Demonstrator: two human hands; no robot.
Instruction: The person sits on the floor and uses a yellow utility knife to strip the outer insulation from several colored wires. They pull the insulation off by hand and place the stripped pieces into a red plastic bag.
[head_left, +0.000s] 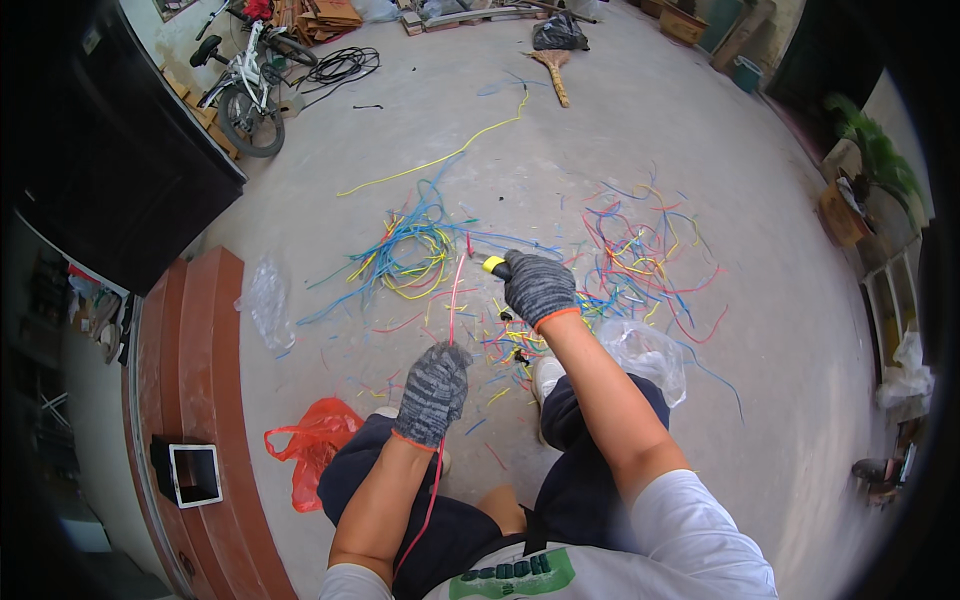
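My left hand (433, 390), in a grey striped knit glove, is closed around a red insulated wire (454, 304). The wire stretches up past the fist, with a paler streak along its upper length, and trails down over my lap. In my right hand (541, 289), gloved alike, is a knife (495, 265) with a yellow and black handle. Its blade points left, at the wire's far end, where a bit of red insulation (469, 244) stands out. Whether the blade touches the wire is hard to tell. Beyond lies a loose coil of blue, yellow and green wires (412, 251).
Coloured insulation strips (645, 259) lie heaped on the right. Short scraps (517, 337) litter the concrete floor near my shoe. Plastic bags, one clear (645, 352) and one red (322, 442), flank my legs. Farther off are a yellow wire (442, 160), a broom (556, 75) and a bicycle (251, 90).
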